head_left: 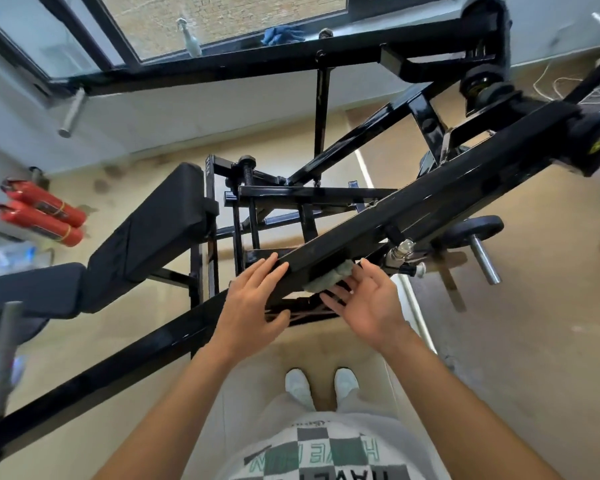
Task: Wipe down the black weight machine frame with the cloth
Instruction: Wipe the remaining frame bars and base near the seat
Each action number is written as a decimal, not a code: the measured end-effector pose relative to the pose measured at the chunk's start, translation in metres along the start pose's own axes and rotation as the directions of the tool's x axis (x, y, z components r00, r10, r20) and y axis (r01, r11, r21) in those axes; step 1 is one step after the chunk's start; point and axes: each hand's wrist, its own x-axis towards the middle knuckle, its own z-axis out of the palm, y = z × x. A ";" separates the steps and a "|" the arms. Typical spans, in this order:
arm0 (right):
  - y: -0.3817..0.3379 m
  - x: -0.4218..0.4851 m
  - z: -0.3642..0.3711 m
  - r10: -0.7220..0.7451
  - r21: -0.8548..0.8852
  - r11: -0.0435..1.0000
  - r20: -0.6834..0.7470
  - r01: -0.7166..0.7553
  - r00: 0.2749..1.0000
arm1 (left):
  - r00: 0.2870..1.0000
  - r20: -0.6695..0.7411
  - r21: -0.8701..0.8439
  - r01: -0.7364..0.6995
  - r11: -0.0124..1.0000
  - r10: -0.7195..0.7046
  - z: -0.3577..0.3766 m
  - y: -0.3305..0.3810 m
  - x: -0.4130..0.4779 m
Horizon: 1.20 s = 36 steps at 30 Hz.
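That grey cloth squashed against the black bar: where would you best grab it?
Pinch the bunched edge of the cloth that shows below the slanted black beam, coming from the near, lower side. The beam blocks it from above, and the right hand presses it there with flat fingers, so only that crumpled edge seems free to grip.

- Window (222, 19): large pane in a black frame, top of view; brick wall outside; daylight comes in through it.
- Sill: a spray bottle (192, 39) stands upright, a crumpled blue rag (283, 34) lies to its right.
- Wall (153, 123): pale, plain, below the window.
- Floor (533, 341): tan, scuffed, with a white line (364, 164) painted across it.
- Fire extinguishers (42, 213): two, red, lying side by side on the floor at left.
- Loose cords (561, 86): white tangle against the wall, upper right.
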 end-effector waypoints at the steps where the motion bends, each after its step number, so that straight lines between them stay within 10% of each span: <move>1: -0.003 0.002 -0.001 -0.008 0.016 1.000 -0.008 0.008 1.000 | 0.999 -0.028 0.010 0.034 0.999 -0.033 -0.001 -0.004 -0.009; 10: 0.038 0.008 0.025 -0.010 0.017 1.000 -0.020 0.010 1.000 | 0.951 -0.180 0.042 0.262 0.964 -0.251 -0.010 -0.056 -0.072; 36: 0.253 -0.035 0.145 -0.150 -0.102 0.986 -0.173 0.134 0.973 | 0.992 -0.026 0.083 -0.119 0.989 0.122 -0.056 -0.213 -0.184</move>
